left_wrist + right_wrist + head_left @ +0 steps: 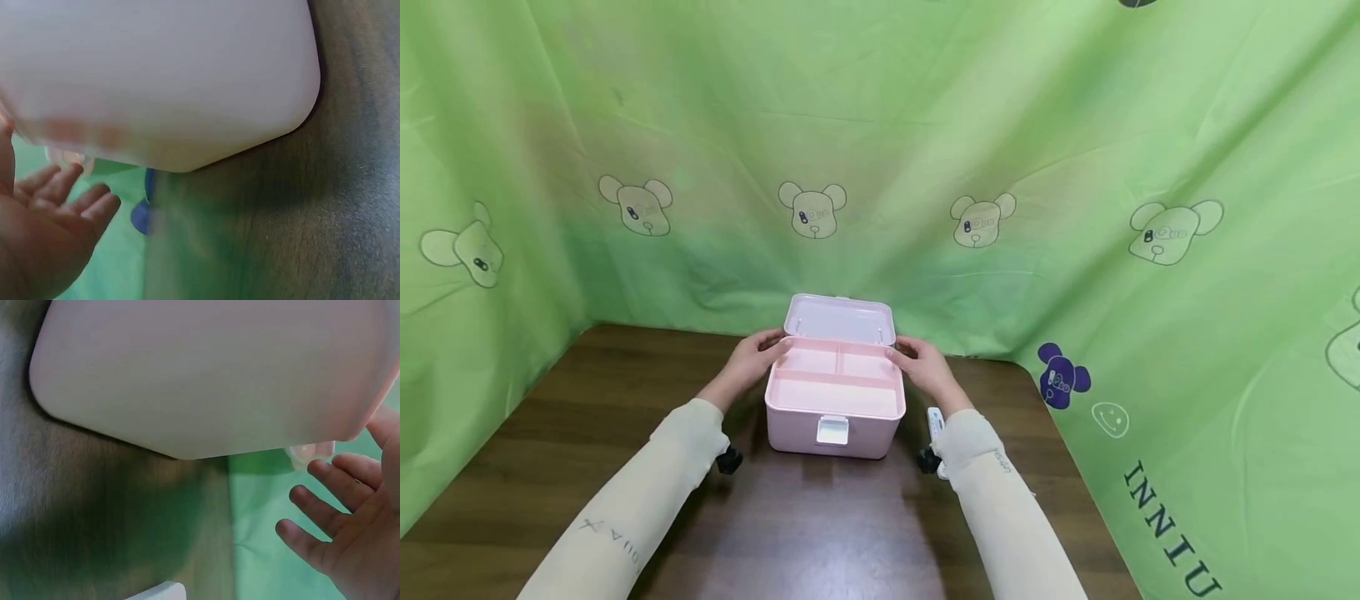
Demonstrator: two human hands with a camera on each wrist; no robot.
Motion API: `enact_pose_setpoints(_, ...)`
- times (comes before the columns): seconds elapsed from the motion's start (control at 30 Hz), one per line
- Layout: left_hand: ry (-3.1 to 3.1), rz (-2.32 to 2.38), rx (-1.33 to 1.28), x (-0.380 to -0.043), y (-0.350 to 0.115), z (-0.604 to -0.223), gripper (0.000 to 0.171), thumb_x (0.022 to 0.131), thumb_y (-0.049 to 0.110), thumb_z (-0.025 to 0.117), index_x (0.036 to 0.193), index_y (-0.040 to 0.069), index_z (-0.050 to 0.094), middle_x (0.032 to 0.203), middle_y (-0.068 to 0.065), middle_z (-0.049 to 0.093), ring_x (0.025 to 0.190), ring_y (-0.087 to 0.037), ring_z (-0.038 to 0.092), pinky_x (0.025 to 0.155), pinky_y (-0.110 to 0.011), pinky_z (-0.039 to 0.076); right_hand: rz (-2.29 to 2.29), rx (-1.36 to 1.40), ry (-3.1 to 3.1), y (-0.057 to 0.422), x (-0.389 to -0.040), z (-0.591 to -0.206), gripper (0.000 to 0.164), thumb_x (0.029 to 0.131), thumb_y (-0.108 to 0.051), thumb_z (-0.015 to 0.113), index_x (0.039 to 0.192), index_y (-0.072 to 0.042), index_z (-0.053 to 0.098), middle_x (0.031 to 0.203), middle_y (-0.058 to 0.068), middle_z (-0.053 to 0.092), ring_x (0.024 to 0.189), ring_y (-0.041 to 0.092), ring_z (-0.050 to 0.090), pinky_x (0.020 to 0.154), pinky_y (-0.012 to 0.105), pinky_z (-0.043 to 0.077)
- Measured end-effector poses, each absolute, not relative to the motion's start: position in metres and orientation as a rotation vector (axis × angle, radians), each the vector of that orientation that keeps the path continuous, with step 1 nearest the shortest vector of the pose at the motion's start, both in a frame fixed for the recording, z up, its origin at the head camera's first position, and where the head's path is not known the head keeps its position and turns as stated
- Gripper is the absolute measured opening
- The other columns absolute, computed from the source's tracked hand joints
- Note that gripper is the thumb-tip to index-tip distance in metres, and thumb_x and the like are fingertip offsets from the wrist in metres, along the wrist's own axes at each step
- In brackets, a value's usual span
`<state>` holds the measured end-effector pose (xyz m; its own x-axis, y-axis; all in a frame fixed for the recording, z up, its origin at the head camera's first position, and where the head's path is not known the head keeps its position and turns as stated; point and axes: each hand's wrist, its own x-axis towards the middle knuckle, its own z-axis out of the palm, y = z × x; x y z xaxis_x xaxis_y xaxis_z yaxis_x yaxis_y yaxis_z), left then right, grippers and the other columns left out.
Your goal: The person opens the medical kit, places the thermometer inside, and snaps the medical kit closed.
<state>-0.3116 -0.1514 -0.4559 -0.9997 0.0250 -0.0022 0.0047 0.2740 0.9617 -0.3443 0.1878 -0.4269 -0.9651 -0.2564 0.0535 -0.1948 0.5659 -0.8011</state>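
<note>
A pink storage box (833, 432) stands on the table with its lid (841, 320) raised at the back. Its top section shows two small compartments behind one long compartment (838, 396); a white latch (832, 430) is on the front. My left hand (752, 362) is at the back left corner, thumb on the rim. At the back right corner, my right hand (925, 367) has its thumb at the rim too. In the wrist views, the other fingers (100, 203) of the left hand and the spread fingers (312, 509) of the right stand apart from the box wall.
A slim white object (935, 422) lies on the brown table (820, 533) right of the box, partly covered by the right forearm. Behind and at both sides hangs a green curtain (895, 83) with bear prints, close to the table's back edge.
</note>
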Motion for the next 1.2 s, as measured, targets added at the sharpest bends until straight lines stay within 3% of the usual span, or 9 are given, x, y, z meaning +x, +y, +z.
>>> enact_pose_setpoints(0.33, 2.475, 1.946, 0.112, -0.264, -0.146, -0.458, 0.075, 0.107, 0.041, 0.054, 0.161, -0.002, 0.024, 0.163, -0.021, 0.034, 0.152, -0.037, 0.031, 0.124, -0.049, 0.026, -1.391, -0.419, 2.812, 0.203, -0.313, -0.410, 0.056, 0.103, -0.042, 0.061, 0.146, -0.006, 0.056, 0.140, 0.015, 0.063, 0.132, 0.033, 0.056, 0.111, 0.050, 0.045)
enact_pose_setpoints(0.47, 2.475, 1.948, 0.218, -0.244, -0.143, -0.462, 0.081, 0.103, 0.029, 0.064, 0.162, -0.001, 0.018, 0.167, -0.021, 0.025, 0.154, -0.039, 0.023, 0.124, -0.052, 0.025, -1.396, -0.463, 2.841, 0.211, -0.300, -0.405, 0.057, 0.103, -0.043, 0.061, 0.146, -0.007, 0.056, 0.141, 0.014, 0.062, 0.131, 0.033, 0.058, 0.109, 0.051, 0.046)
enact_pose_setpoints(0.6, 2.553, 1.878, 0.285, -0.228, -0.139, -0.464, 0.097, 0.094, 0.025, 0.077, 0.164, 0.001, 0.014, 0.169, -0.020, 0.018, 0.155, -0.040, 0.018, 0.122, -0.055, 0.025, -1.354, -0.509, 2.898, 0.221, -0.285, -0.403, 0.059, 0.102, -0.046, 0.061, 0.147, -0.009, 0.055, 0.147, 0.012, 0.058, 0.139, 0.031, 0.051, 0.114, 0.051, 0.041)
enact_pose_setpoints(0.83, 2.781, 1.689, 0.228, -0.208, -0.126, -0.462, 0.116, 0.079, 0.042, 0.089, 0.164, 0.006, 0.019, 0.167, -0.019, 0.026, 0.153, -0.040, 0.027, 0.120, -0.060, 0.028, -1.383, -0.570, 2.890, 0.240, -0.259, -0.400, 0.056, 0.102, -0.040, 0.063, 0.148, -0.008, 0.054, 0.150, 0.012, 0.056, 0.143, 0.031, 0.047, 0.117, 0.053, 0.037)
enact_pose_setpoints(1.07, 2.855, 1.721, 0.192, -0.195, -0.118, -0.466, 0.110, 0.082, 0.037, 0.088, 0.164, 0.006, 0.022, 0.164, -0.019, 0.034, 0.150, -0.037, 0.034, 0.119, -0.059, 0.030, -1.366, -0.559, 2.917, 0.265, -0.235, -0.405, 0.054, 0.102, -0.036, 0.065, 0.147, -0.008, 0.055, 0.149, 0.012, 0.056, 0.140, 0.033, 0.048, 0.113, 0.055, 0.041)
enact_pose_setpoints(1.2, 2.866, 1.703, 0.142, -0.190, -0.114, -0.467, 0.105, 0.084, 0.036, 0.086, 0.164, 0.009, 0.023, 0.163, -0.017, 0.036, 0.149, -0.035, 0.036, 0.118, -0.057, 0.033, -1.350, -0.519, 2.937, 0.286, -0.218, -0.414, 0.056, 0.100, -0.034, 0.068, 0.148, -0.010, 0.054, 0.150, 0.012, 0.056, 0.141, 0.035, 0.048, 0.115, 0.058, 0.037)
